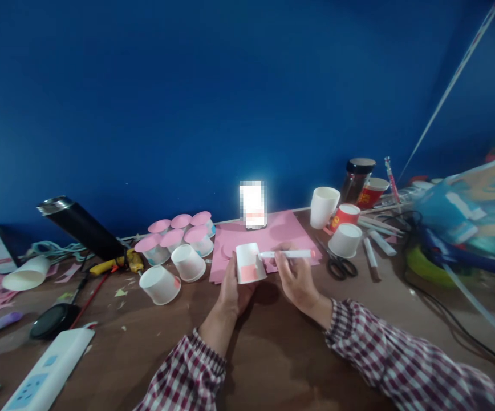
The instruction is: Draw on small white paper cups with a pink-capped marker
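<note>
My left hand [231, 290] is closed around a white paper cup [246, 261], which has a pink patch on its side near the rim. The cup is upside down, base up. In my right hand [295, 281] I grip a white marker [292, 254] with a reddish end, its tip close to the cup wall; whether it touches I cannot tell. Behind both hands lie pink paper sheets [288, 228]. To the left stand two upturned white cups, a nearer cup [158, 285] and a farther cup [187, 262]. Several cups with pink tops [198, 235] are grouped behind them.
Black scissors [342, 268], an upturned cup [345, 241], a red cup [345, 216] and loose markers [370, 260] lie right. A bright phone-like screen [253, 204] stands by the blue wall. A power strip [46, 374], black flask [80, 228] and yellow-handled tool [108, 266] are left.
</note>
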{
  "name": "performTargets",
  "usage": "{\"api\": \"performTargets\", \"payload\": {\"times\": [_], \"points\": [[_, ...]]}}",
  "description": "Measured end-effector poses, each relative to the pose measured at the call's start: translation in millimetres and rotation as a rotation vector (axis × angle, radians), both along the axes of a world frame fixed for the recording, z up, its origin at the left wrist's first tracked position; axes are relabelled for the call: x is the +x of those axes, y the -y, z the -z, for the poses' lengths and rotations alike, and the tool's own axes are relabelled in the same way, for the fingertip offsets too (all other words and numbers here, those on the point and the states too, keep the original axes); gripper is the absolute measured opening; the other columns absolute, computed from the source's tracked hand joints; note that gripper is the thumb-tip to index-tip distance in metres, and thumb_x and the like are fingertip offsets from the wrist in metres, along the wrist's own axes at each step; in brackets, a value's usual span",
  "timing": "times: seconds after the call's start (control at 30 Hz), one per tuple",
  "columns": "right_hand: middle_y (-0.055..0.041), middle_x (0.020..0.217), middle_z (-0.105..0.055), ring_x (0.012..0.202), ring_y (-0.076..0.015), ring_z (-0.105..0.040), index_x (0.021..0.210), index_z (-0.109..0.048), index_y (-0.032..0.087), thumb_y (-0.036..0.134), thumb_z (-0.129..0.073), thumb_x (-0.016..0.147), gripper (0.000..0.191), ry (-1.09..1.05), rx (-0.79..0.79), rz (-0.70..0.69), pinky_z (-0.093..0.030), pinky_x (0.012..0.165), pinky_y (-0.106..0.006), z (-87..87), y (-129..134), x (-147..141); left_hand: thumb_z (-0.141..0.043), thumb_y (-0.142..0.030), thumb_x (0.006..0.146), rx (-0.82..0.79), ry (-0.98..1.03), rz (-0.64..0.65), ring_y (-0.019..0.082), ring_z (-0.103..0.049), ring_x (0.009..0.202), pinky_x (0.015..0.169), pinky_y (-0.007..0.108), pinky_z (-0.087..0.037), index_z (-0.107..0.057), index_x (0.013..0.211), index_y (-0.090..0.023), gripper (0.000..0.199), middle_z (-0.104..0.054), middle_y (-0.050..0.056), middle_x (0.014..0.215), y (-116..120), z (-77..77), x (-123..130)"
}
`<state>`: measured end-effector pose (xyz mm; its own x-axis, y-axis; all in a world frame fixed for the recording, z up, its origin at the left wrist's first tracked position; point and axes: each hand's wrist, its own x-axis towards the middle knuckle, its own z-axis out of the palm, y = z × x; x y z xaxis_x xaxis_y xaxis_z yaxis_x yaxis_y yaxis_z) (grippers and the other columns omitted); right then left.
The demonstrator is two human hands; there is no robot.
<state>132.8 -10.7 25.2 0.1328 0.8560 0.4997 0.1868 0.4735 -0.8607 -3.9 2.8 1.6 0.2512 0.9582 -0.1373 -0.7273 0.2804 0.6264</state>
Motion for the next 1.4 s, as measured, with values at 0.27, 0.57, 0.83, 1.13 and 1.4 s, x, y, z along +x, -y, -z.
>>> {"api": "performTargets", "payload": {"times": [0.27, 0.57, 0.83, 1.13, 1.4], "points": [[-0.0052, 0.064, -0.065, 0.061, -0.0174, -0.062, 0.073, -0.060, 0.016, 0.035, -0.047, 0.091, 0.029, -0.003, 0.000, 0.094, -0.051, 0.060, -0.028, 7.2, -3.9, 0.8, -0.041, -0.053, 0.088, -0.054, -0.046, -0.056, 0.025, -0.066, 0.086, 0.076, 0.041, -0.053, -0.062, 0.104, -0.013, 0.048, -0.069, 0.011, 0.091, 0.5, -0.3, -0.5], [-0.0062, 0.069, -0.066, 0.062, -0.0166, -0.061, 0.072, -0.057, 0.017, 0.037, -0.045, 0.092, 0.031, 0.018, 0.001, 0.074, -0.050, 0.061, -0.028, 4.2, -3.6, 0.8, -0.052, -0.048, 0.085, -0.017, 0.048, -0.161, 0.017, -0.064, 0.081, 0.080, 0.033, -0.053, -0.063, 0.097, -0.015, 0.036, -0.068, 0.006, 0.087, -0.6, -1.3, 3.1], [-0.0103, 0.080, -0.067, 0.074, -0.0216, -0.063, 0.086, -0.060, 0.017, 0.035, -0.042, 0.094, 0.027, 0.028, 0.038, 0.047, -0.053, 0.068, -0.035, 2.5, -1.3, 0.8, -0.059, -0.023, 0.081, 0.070, -0.029, -0.119, 0.019, -0.063, 0.098, 0.096, 0.033, -0.045, -0.067, 0.096, -0.011, 0.020, -0.071, 0.009, 0.101, 0.4, 1.0, 7.2], [-0.0101, 0.084, -0.066, 0.077, -0.0221, -0.063, 0.094, -0.059, 0.021, 0.033, -0.044, 0.094, 0.019, 0.137, 0.072, -0.037, -0.053, 0.066, -0.034, -0.6, 6.1, 4.3, -0.060, -0.033, 0.084, 0.195, -0.140, -0.122, 0.022, -0.060, 0.106, 0.098, 0.037, -0.041, -0.061, 0.106, -0.017, 0.027, -0.066, 0.009, 0.111, 1.4, 9.6, 9.6], [-0.0123, 0.090, -0.066, 0.084, -0.0228, -0.063, 0.097, -0.057, 0.020, 0.031, -0.044, 0.094, 0.017, 0.138, 0.061, -0.039, -0.054, 0.069, -0.035, -1.6, 4.7, 4.1, -0.060, -0.029, 0.084, 0.223, -0.146, -0.125, 0.021, -0.059, 0.106, 0.103, 0.039, -0.036, -0.060, 0.110, -0.018, 0.029, -0.067, 0.007, 0.108, 3.3, 7.4, 13.0]]}}
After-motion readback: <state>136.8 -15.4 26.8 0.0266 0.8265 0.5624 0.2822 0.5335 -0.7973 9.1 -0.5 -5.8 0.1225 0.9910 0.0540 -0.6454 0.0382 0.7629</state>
